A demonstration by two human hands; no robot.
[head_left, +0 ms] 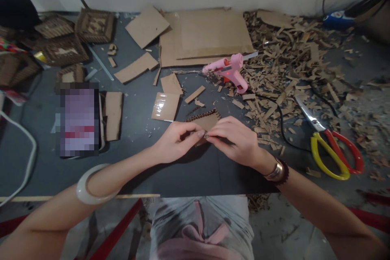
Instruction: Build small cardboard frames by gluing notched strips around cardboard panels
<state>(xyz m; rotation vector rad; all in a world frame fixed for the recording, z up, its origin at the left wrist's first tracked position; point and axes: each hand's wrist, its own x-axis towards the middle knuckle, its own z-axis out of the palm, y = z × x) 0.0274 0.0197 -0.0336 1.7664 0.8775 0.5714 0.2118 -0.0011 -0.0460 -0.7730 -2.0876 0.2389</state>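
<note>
My left hand (176,140) and my right hand (236,138) meet near the front of the dark table, thumbs and fingertips pinched close together. Between their tips is a small scrap of cardboard strip (206,135), mostly covered by the fingers. Just under and behind the fingertips is a flat cardboard piece (209,121) with corrugated strips standing along its far edges. Its near side is partly hidden by my hands. A square cardboard piece (165,106) with shiny tape or glue lies beyond my left hand. The pink glue gun (228,71) rests on its side beyond my right hand.
Scissors (329,142) with red and yellow handles lie at right, beside heaped cardboard scraps (283,73). A black cord (282,122) runs between. At left are a phone (79,122), a white cable (30,150) and several corrugated cardboard frames (94,26). Large cardboard sheets (210,32) lie at the back.
</note>
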